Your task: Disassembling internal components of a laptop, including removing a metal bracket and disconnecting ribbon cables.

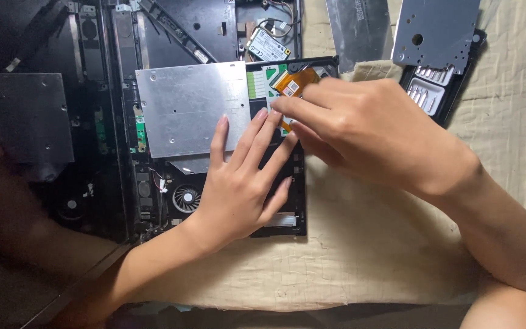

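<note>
- Your left hand (238,183) lies flat on the opened laptop chassis (123,152), fingers stretched and slightly fanned, gripping nothing. Fingertips rest at the right edge of the silver metal plate (190,106) and on the dark area just beside it.
- Your right hand (366,131) comes in from the right, fingers drawn narrow into a pinch on the orange flex ribbon cable (296,82). Thumb and forefinger tips meet at the cable's lower part; most of that contact is hidden by the fingers.
- The flex cable sits at the upper right corner of the chassis, just right of the silver plate, next to a strip of green circuit board (254,82). Its upper end shows clear of your fingers; whether the lower end is still seated I cannot tell.
- The two hands' fingertips are touching or nearly so, right beside the cable.
- A small cooling fan (185,198) sits below the plate, just left of your left palm.
- A wireless card (267,45) lies above the plate, near the top edge.
- A grey metal bracket (436,27) rests over a black screwdriver-bit case (436,91) at upper right, well apart from the chassis, on the beige cloth (348,244).
- Another dark panel (22,122) lies at the left.
</note>
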